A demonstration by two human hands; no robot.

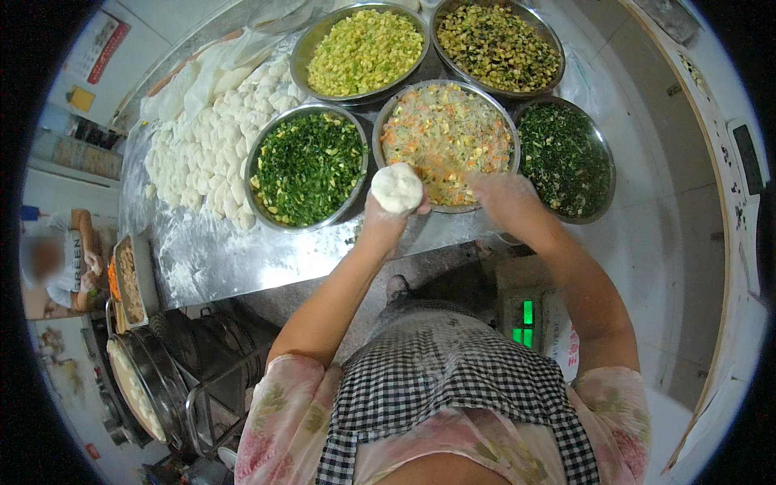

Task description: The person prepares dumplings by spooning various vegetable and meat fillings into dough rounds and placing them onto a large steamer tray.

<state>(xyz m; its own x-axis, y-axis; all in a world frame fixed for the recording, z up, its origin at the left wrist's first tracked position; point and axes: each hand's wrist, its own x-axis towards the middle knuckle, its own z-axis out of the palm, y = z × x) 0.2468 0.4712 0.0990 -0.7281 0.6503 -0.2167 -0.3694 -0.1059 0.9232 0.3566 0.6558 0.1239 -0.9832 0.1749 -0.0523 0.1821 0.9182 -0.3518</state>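
Note:
My left hand (386,225) holds a round, floured piece of dough (397,189), flat side up, at the near rim of the middle steel bowl (377,142). Shredded filling (451,124) with pale strands, orange bits and yellow egg-like pieces fills that bowl. Over its near right side is my right hand (508,197), blurred by motion. A brownish blur lies in the filling beside its fingers; whether the hand grips a tool there, I cannot tell. Left of the dough stands a steel bowl (248,173) of chopped greens with yellow bits.
More steel bowls hold yellow cubes (367,51), browned diced filling (497,48) and dark greens (564,160). Many dough pieces (206,157) cover the left of the floured metal table (254,260). A scale (527,321) glows green below. At far left a person (66,260) handles something pale.

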